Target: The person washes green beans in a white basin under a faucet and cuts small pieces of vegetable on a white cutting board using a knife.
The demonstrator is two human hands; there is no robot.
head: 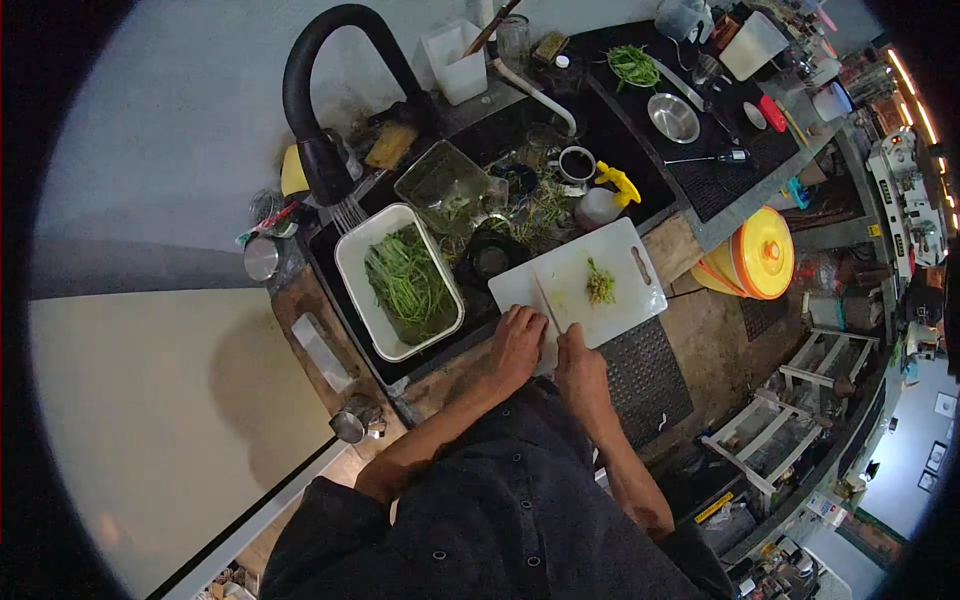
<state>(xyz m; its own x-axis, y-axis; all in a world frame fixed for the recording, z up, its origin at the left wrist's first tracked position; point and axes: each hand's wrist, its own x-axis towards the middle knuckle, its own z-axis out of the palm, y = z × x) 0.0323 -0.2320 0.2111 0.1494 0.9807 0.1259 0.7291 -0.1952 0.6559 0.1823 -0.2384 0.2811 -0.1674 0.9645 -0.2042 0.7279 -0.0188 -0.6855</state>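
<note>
A white plastic cutting board point(626, 307) lies tilted along the front edge of the sink. My right hand point(581, 367) grips a knife, its thin blade point(547, 300) standing edge-down on the board and pointing away from me. Just left of the blade, my left hand point(519, 341) rests on the board with curled fingers; whether anything lies beneath them is hidden. A small heap of chopped green stems point(600, 285) sits right of the knife. To the left, a white rectangular tub point(351, 289) holds long green stems point(405, 277) in water.
The black faucet point(300, 97) arches above the tub, spraying water. In the sink are a clear container point(441, 176), a mug point(576, 163) and a yellow-topped spray bottle point(600, 206). A metal bowl point(673, 118) stands on the right counter, a yellow bucket point(761, 251) below it.
</note>
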